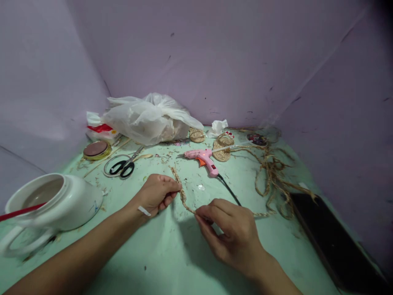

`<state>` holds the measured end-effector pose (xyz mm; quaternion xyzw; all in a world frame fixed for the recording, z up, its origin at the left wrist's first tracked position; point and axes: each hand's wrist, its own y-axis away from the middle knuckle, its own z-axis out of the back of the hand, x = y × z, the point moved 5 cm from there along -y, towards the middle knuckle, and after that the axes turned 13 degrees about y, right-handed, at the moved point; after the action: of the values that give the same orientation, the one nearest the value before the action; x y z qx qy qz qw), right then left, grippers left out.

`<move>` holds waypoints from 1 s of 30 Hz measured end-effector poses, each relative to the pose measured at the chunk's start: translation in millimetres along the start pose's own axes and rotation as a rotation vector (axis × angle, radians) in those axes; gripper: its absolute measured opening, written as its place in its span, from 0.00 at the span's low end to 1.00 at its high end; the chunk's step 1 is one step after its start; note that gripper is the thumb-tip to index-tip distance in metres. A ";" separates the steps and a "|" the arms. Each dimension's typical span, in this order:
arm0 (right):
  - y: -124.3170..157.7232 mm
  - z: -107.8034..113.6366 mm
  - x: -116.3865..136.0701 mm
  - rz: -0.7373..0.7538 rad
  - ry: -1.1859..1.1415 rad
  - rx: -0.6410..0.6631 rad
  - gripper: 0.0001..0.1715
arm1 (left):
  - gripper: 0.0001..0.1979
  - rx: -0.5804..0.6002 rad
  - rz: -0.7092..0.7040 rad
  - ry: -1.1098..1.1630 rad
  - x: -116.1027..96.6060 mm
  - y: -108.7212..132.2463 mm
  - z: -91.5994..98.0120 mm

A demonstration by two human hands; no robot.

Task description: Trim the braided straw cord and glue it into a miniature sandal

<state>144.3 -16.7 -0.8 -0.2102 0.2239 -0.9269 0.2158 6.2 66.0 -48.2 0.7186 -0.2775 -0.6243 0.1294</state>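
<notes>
Between my hands runs a braided straw cord (184, 198), its short end sticking up past my left fingers. My left hand (160, 191) pinches it near a thicker part of that end. Lower and to the right, my right hand (229, 231) pinches the same cord between thumb and forefinger. More cord comes out beyond my right hand toward a tangle of loose strands (272, 170). Just beyond my hands lies a pink glue gun (204, 156) on its side, its black cable passing behind my right hand.
Black-handled scissors (124, 167) and a white pot (76, 200) lie to the left. A round tin (96, 150) and a plastic bag (150, 121) are at the back. Woven straw pieces (221, 148) sit behind the glue gun. A dark flat slab (334, 241) lies on the right.
</notes>
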 end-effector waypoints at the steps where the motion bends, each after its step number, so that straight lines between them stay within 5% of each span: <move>1: 0.2 -0.2 0.8 0.014 0.001 -0.004 0.07 | 0.12 -0.006 -0.003 -0.003 0.1 0.4 -0.2; 8: -0.7 -1.5 6.3 0.072 0.035 0.016 0.08 | 0.11 -0.023 -0.022 -0.110 0.1 1.5 -0.5; 18: 0.5 -3.7 -11.1 -0.032 -0.080 0.045 0.06 | 0.09 0.109 0.027 -0.242 -2.4 4.3 -5.9; 30: 0.0 -9.5 -15.4 -0.146 -0.180 0.046 0.07 | 0.07 0.231 -0.097 -0.398 -10.2 17.0 -18.6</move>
<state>152.3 -6.0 -12.9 -0.3033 0.1667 -0.9223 0.1719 19.5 54.9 -27.3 0.6038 -0.3322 -0.7235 -0.0411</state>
